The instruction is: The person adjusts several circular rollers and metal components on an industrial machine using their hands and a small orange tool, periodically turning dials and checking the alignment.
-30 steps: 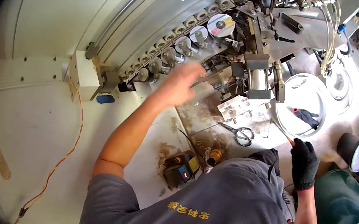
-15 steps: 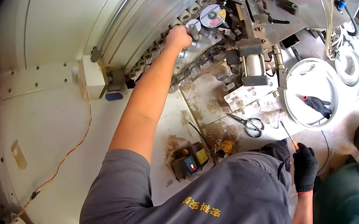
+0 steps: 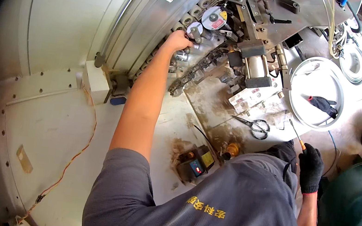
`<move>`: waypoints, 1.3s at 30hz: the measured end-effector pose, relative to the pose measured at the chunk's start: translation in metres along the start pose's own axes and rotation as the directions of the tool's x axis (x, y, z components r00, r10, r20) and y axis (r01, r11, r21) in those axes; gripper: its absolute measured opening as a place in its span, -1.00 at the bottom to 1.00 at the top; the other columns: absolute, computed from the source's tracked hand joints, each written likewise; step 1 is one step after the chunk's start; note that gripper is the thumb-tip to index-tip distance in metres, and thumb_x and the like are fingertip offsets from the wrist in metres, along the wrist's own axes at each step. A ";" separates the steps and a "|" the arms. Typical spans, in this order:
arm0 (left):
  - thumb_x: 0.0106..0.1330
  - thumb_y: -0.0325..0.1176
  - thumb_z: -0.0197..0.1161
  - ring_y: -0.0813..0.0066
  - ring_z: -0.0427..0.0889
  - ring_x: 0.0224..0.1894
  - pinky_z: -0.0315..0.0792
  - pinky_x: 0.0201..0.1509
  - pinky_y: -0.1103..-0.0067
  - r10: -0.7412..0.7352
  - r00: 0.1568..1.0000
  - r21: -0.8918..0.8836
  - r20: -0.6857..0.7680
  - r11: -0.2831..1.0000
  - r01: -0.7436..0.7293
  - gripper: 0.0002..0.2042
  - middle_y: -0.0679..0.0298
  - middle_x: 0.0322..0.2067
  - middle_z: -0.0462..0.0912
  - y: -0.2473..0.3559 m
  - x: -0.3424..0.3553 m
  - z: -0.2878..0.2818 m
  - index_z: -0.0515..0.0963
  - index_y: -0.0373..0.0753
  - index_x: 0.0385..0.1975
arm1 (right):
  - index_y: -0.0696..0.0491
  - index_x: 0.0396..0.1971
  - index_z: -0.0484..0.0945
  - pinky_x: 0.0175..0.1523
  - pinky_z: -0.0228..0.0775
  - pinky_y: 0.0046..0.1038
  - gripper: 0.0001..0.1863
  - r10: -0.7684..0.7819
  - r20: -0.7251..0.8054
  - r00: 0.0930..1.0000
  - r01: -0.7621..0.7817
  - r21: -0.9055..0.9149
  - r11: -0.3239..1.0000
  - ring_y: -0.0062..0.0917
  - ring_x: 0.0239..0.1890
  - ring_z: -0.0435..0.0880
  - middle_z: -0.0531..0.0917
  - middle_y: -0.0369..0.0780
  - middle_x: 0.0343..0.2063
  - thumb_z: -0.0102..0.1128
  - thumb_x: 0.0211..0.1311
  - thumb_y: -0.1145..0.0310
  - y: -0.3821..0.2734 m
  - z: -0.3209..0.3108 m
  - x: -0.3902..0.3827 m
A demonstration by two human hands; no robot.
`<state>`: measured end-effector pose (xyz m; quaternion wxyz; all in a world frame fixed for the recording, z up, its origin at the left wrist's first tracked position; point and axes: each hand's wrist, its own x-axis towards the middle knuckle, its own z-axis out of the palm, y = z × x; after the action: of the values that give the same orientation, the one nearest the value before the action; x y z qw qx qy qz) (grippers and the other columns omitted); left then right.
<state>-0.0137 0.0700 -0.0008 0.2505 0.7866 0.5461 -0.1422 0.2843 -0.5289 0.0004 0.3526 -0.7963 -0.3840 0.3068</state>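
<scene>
My bare left hand (image 3: 177,41) reaches far up to the curved row of metal rollers (image 3: 191,14) on the grey machine, its fingers curled around a small metal part beside the drive chain (image 3: 195,72). My right hand (image 3: 309,167) wears a black glove and hangs low at my right side, closed on a thin screwdriver (image 3: 298,137) with an orange handle, its tip pointing up and to the left. My grey shirt hides the bench below both arms.
Scissors (image 3: 254,125) lie on the stained plate near a silver cylinder (image 3: 255,68). A white round tub (image 3: 317,91) holds a black glove (image 3: 322,105). A small black and yellow device (image 3: 196,160), an orange wire (image 3: 76,153) and a green bin (image 3: 353,213) are close by.
My left hand has moved up and away along the rollers, from the open plate to the part by the chain. The right hand has stayed low with the screwdriver.
</scene>
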 end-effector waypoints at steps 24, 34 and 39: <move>-0.06 -0.14 0.53 0.08 0.67 0.02 0.55 0.10 0.30 -0.241 0.925 0.268 -0.293 0.908 0.321 -0.45 -0.01 -0.01 0.65 0.069 -0.033 0.014 0.61 -0.27 -0.06 | 0.18 -0.08 0.58 -0.11 0.49 -0.35 -0.66 -0.019 0.073 0.997 0.018 0.010 1.000 -0.24 -0.23 0.66 0.65 -0.03 -0.28 0.27 0.08 0.58 -0.028 0.016 0.011; -0.17 -0.15 0.49 0.05 0.69 -0.05 0.54 0.05 0.37 -0.120 0.980 0.079 -0.160 0.988 0.134 -0.51 -0.11 -0.15 0.69 0.030 -0.025 0.007 0.67 -0.37 -0.25 | 0.12 -0.11 0.60 -0.25 0.51 -0.27 -0.73 -0.475 0.011 0.880 0.475 -0.060 0.878 -0.15 -0.33 0.67 0.65 -0.06 -0.37 0.25 0.17 0.47 -0.164 0.024 0.105; -0.13 -0.09 0.50 0.08 0.68 -0.09 0.51 0.00 0.36 0.073 0.996 -0.021 -0.050 0.997 -0.074 -0.45 -0.07 -0.17 0.69 0.027 -0.026 -0.007 0.63 -0.39 -0.19 | 0.02 -0.19 0.58 -0.19 0.53 -0.11 -0.77 -0.645 0.119 0.755 0.655 -0.181 0.734 -0.04 -0.30 0.68 0.66 -0.02 -0.25 0.13 0.15 0.37 -0.228 0.076 0.202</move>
<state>0.0012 0.0457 0.0242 0.2508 0.8065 0.5245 -0.1074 0.2412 -0.2325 0.0949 0.3414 -0.6372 -0.6764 0.1406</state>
